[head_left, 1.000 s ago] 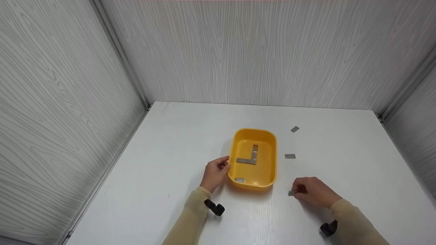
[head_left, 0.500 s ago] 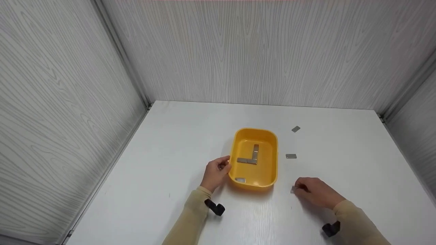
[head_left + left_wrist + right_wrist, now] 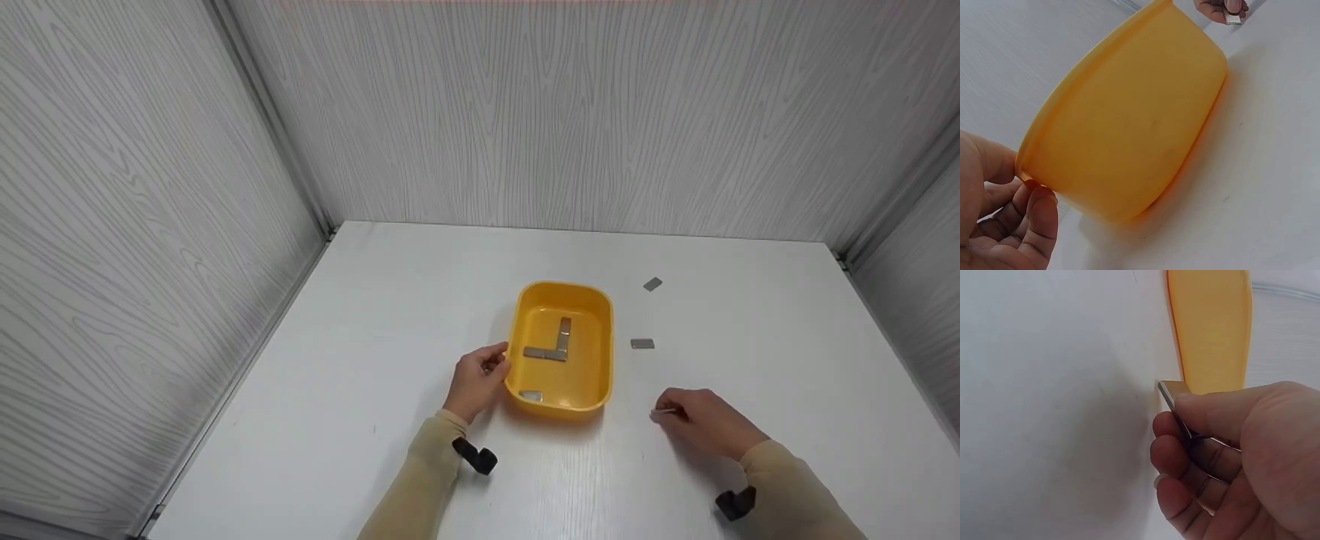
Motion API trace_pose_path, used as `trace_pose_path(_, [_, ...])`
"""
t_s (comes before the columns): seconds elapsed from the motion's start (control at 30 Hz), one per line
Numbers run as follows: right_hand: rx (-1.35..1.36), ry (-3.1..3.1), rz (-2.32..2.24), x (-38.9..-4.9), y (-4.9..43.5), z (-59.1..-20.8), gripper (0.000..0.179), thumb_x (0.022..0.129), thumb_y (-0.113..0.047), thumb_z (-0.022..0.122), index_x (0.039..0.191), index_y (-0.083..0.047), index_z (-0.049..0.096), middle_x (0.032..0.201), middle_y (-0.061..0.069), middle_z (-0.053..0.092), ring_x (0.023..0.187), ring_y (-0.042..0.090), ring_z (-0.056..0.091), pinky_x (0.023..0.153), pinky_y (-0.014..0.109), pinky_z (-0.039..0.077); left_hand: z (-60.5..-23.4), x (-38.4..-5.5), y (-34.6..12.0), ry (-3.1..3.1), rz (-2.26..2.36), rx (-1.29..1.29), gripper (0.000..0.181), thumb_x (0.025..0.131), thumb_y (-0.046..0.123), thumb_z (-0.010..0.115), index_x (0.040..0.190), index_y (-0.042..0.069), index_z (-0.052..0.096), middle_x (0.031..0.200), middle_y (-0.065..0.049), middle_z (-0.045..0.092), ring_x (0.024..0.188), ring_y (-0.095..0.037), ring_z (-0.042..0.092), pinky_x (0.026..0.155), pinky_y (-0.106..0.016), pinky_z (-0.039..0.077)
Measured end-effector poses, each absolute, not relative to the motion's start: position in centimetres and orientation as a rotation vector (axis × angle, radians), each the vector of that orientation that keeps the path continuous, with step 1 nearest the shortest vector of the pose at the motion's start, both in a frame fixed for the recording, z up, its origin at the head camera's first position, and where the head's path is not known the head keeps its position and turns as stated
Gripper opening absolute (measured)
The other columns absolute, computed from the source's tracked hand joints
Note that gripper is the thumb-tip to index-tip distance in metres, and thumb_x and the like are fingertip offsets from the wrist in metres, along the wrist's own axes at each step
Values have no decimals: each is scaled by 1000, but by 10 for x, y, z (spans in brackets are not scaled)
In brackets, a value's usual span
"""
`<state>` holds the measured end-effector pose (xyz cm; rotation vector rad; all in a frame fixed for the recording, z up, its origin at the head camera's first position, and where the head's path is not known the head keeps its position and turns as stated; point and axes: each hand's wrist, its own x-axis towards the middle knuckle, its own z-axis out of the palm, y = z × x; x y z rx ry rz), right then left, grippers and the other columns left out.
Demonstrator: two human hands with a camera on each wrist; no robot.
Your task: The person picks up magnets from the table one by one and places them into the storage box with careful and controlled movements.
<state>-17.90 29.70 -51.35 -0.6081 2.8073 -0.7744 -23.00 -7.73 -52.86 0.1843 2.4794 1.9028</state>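
In the head view a yellow plastic tub (image 3: 577, 375) stands on the white table. My left hand (image 3: 475, 382) pinches its rim at the near left, thumb and fingertips on the lip in the left wrist view. To the right of the tub, my right hand (image 3: 705, 420) pinches a small flat metal plate (image 3: 1175, 391) between thumb and fingers, just above the table. The plate is tilted, with its shiny edge toward the wrist camera. Inside the tub, several like plates (image 3: 545, 353) form an L, and a single plate (image 3: 531, 395) lies near the front wall.
Two more metal plates lie on the table right of the tub: a nearer plate (image 3: 642, 343) and a farther plate (image 3: 652, 284). White wood-grain panels (image 3: 465, 112) enclose the table (image 3: 360, 337) at the back and both sides.
My right hand has drawn slightly right, and the plate in its fingers has turned from flat to nearly edge-on. The left hand keeps its hold on the tub's rim.
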Motion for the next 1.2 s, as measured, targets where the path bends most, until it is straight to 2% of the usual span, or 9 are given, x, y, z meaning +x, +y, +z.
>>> trace_pose_path(0.1, [-570, 2810, -773, -180, 298, -514, 13, 91, -12, 64, 102, -19, 66, 92, -7, 64, 82, 12, 57, 76, 36, 50, -529, -230, -76, 2486, 1899, 185, 37, 94, 13, 61, 130, 6, 60, 99, -2, 60, 88, -17, 54, 75, -24, 49])
trace_pose_path(0.33, [-541, 2837, -749, -181, 300, -514, 21, 84, -9, 70, 103, -17, 66, 72, -6, 54, 67, 13, 49, 62, 27, 42, -530, -231, -76, 2501, 1881, 183, 37, 94, 15, 61, 130, 7, 60, 100, -1, 60, 90, -16, 54, 77, -25, 49])
trace_pose_path(0.47, [-565, 2862, -718, -184, 299, -511, 16, 83, -10, 72, 97, -17, 69, 75, -9, 58, 68, 12, 50, 63, 29, 45, -530, -231, -77, 2511, 1877, 181, 37, 94, 15, 61, 131, 8, 60, 100, -1, 61, 91, -16, 54, 77, -25, 49])
trace_pose_path(0.6, [-517, 2863, -648, -186, 296, -506, 9, 85, -14, 70, 94, -18, 70, 81, -9, 62, 73, 13, 53, 70, 35, 48, -530, -230, -77, 2509, 1871, 157, 37, 94, 16, 62, 131, 10, 60, 100, 0, 60, 91, -16, 54, 79, -26, 49])
trace_pose_path(0.73, [-550, 2874, -576, -186, 295, -503, 8, 84, -13, 71, 91, -17, 70, 84, -9, 62, 76, 13, 53, 73, 38, 49, -529, -229, -77, 2508, 1874, 179, 37, 95, 16, 60, 131, 8, 59, 100, -1, 60, 91, -17, 53, 79, -26, 49])
trace_pose_path(0.9, [-593, 2893, -469, -187, 294, -499, 14, 81, -6, 72, 90, -17, 70, 80, -10, 57, 76, 13, 50, 73, 36, 48, -528, -229, -76, 2504, 1864, 161, 38, 95, 16, 60, 132, 9, 59, 100, 0, 60, 91, -17, 53, 79, -25, 49])
trace_pose_path(1.2, [-447, 2773, -395, -190, 284, -490, 6, 83, -16, 72, 82, -20, 67, 73, -6, 55, 73, 17, 49, 70, 36, 45, -529, -229, -76, 2520, 1877, 157, 37, 93, 16, 61, 130, 8, 60, 99, 0, 61, 90, -15, 54, 79, -26, 48])
